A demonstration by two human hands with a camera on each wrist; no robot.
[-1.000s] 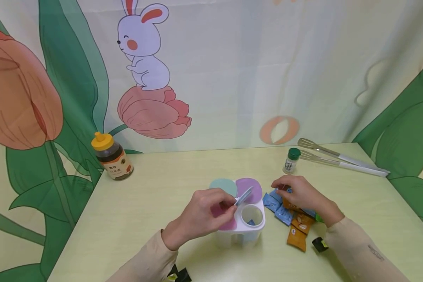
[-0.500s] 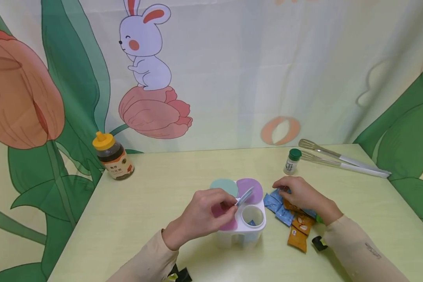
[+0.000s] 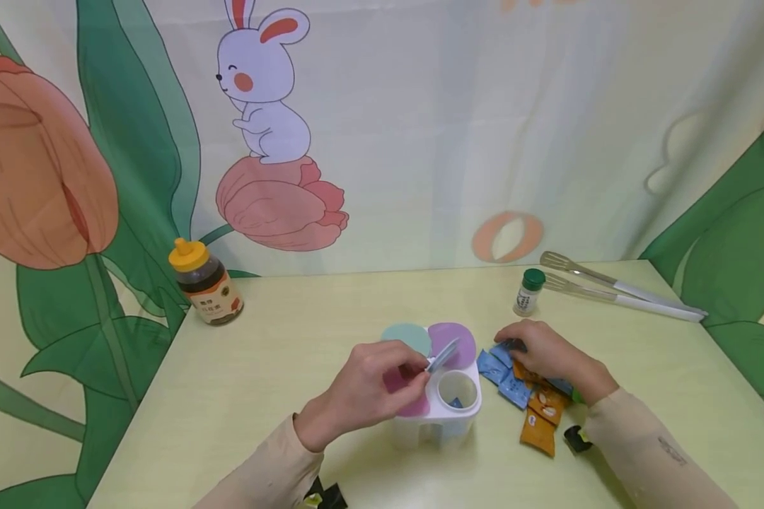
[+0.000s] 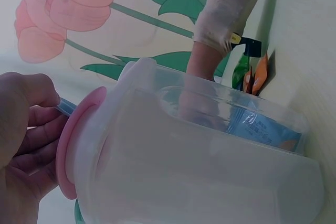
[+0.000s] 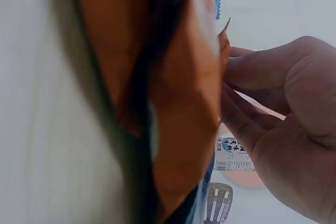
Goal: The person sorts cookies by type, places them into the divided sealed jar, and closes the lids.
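Note:
My left hand (image 3: 372,385) pinches a small light-blue lid (image 3: 443,355) tilted up beside a round opening. The opening is in a white container (image 3: 436,428) with several compartments; a blue packet (image 4: 265,129) lies inside, visible through the clear wall in the left wrist view. A pink lid (image 4: 79,142) is next to my left fingers. My right hand (image 3: 544,350) reaches down with bent fingers over a pile of small packets, blue packets (image 3: 514,390) and orange packets (image 3: 537,430). In the right wrist view its fingertips meet an orange packet (image 5: 184,108) and are partly hidden, so a grip is unclear.
Green and purple lids (image 3: 452,343) cover the container's far compartments. A green-capped shaker bottle (image 3: 528,293) stands behind the packets, with metal tongs (image 3: 624,286) to its right. A honey bottle (image 3: 206,283) with a yellow cap is at the far left.
The left hand holds the lid in the same place. The right hand stays over the packets, its fingers shifting slightly; a dark edge now shows at its fingertips. The view drifts slightly.

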